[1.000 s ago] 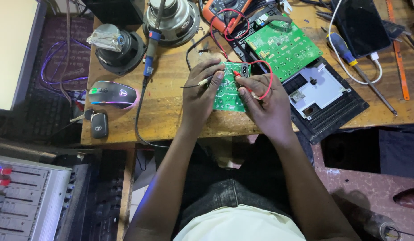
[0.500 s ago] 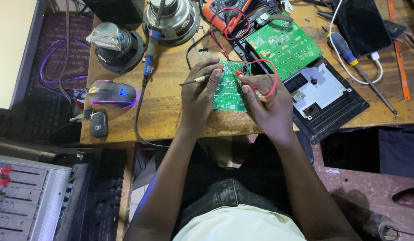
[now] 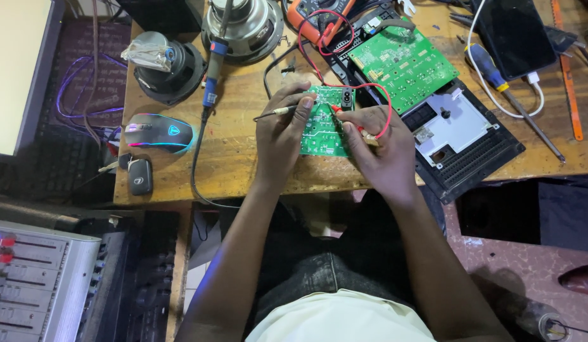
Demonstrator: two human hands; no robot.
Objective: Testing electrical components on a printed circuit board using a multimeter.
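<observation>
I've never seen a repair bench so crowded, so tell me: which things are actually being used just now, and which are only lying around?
In use:
- small green circuit board
- left hand, holding a thin probe
- right hand, pressing a red probe to the board
- orange meter with red lead

Lying about:
- computer mouse
- car key fob
- two loudspeakers
- larger green board
- screwdriver
- dark tablet

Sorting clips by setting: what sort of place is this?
Likely an electronics repair bench: both hands hold probes to a small green circuit board, with a multimeter, bare speaker drivers and a screwdriver on the wooden table.
</observation>
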